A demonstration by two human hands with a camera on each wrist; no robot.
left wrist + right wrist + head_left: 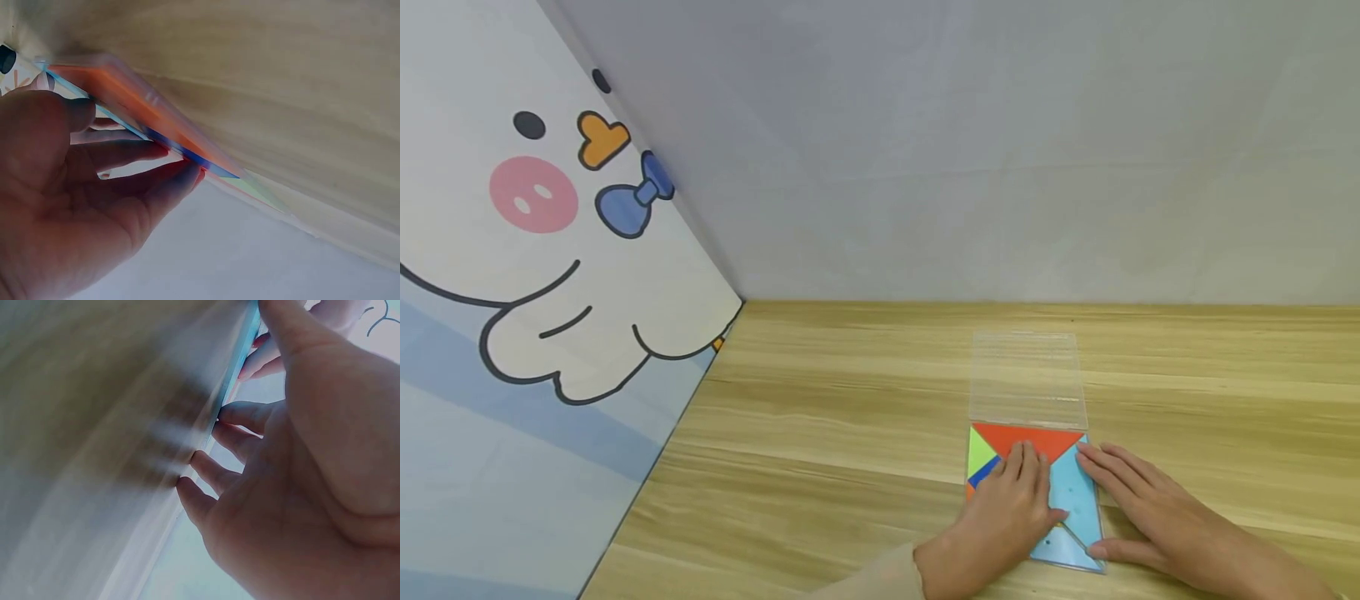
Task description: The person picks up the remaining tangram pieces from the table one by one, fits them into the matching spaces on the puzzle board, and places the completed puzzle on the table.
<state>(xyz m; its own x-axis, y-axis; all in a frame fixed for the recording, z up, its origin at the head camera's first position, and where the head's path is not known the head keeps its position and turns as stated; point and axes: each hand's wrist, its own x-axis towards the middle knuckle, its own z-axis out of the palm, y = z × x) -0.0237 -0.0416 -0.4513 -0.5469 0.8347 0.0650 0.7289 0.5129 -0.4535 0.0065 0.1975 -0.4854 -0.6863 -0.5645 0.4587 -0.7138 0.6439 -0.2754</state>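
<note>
A square tangram in a clear plastic case lies on the table. Its red triangle (1028,434) is at the far side, with a large light blue triangle (1075,492) on the right. A green triangle (981,451) and a dark blue piece (982,472) show at the left; an orange piece is mostly covered. Another light blue piece (1062,550) fills the near right corner. My left hand (1007,507) rests over the middle, fingertips touching the pieces and hiding several of them. Along the case's right edge, my right hand (1172,517) touches with fingers and thumb spread.
The clear case lid (1027,379) lies flat beyond the tangram. Wood-grain table (820,433) surrounds the case. A pale cloth wall (1000,150) rises behind it, and a cartoon-printed panel (445,333) stands at the left.
</note>
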